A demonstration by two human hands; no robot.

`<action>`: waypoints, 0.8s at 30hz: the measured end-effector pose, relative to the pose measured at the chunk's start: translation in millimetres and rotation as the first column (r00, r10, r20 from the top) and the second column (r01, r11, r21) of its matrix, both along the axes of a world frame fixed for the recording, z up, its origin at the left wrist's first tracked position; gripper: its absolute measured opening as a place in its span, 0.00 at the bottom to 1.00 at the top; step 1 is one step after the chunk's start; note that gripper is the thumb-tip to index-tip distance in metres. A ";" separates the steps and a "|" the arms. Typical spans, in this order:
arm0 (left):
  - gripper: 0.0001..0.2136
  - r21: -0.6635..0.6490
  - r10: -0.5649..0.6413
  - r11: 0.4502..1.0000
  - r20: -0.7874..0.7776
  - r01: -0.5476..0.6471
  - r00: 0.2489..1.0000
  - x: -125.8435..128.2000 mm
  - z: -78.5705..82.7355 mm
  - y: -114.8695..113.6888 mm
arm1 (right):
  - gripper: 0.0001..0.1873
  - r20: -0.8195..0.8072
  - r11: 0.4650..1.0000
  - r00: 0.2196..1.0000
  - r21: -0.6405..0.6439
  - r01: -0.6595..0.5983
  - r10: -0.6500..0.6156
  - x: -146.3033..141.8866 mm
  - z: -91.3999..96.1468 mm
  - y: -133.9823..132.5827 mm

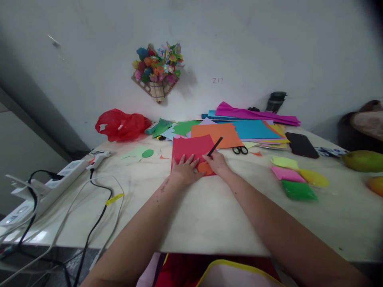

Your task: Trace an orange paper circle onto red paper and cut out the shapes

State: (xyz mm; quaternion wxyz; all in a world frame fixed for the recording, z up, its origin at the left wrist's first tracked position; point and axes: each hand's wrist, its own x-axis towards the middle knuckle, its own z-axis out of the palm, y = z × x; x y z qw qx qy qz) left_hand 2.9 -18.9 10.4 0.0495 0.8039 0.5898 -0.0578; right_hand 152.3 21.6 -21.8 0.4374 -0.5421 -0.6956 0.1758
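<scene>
A red sheet of paper (191, 145) lies on the table in front of me, its upper edge cut unevenly. My left hand (186, 169) rests flat on it with fingers spread, the thumb side touching an orange paper circle (204, 168) near the sheet's lower right corner. In my right hand (217, 161) is a dark pencil (216, 146), tilted up to the right; its tip is by the circle's edge, too small to make out. Black-handled scissors (240, 150) lie to the right beyond the red sheet, their blades mostly hidden.
Coloured sheets, among them an orange sheet (214, 133) and a blue sheet (249, 129), are piled behind. On the right lie a phone (301, 145), clay packets (297, 190) and a green fruit (362, 161). A power strip (49, 191) with cables and a red bag (121, 124) are left.
</scene>
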 end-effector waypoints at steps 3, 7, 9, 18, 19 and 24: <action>0.37 0.002 -0.005 1.000 -0.014 0.005 1.000 0.3 0.5 -0.4 | 0.08 -0.002 1.000 1.000 -0.011 0.015 -0.015 -0.2 0.5 -0.8; 0.36 0.026 -0.012 1.000 -0.013 0.012 1.000 0.4 0.7 -1.8 | 0.08 -0.005 1.000 1.000 -0.012 0.014 -0.014 -0.2 0.3 -0.6; 0.34 0.087 -0.049 0.995 0.007 0.048 0.999 0.6 0.8 -3.1 | 0.07 -0.005 1.000 1.000 -0.001 0.005 -0.005 0.1 0.0 -0.2; 0.24 0.240 -0.132 0.964 0.046 0.117 0.990 6.4 7.8 -12.4 | 0.08 0.045 1.000 0.999 0.020 0.021 -0.022 0.7 0.1 -0.1; 0.23 0.235 -0.150 0.962 0.041 0.137 0.988 7.0 8.0 -13.1 | 0.08 0.051 0.999 0.998 0.017 0.028 -0.028 0.5 0.5 -0.3; 0.19 0.160 -0.194 0.968 -0.004 0.192 0.981 8.4 7.6 -14.8 | 0.08 0.038 0.999 0.999 0.021 0.026 -0.027 -0.4 1.8 -1.5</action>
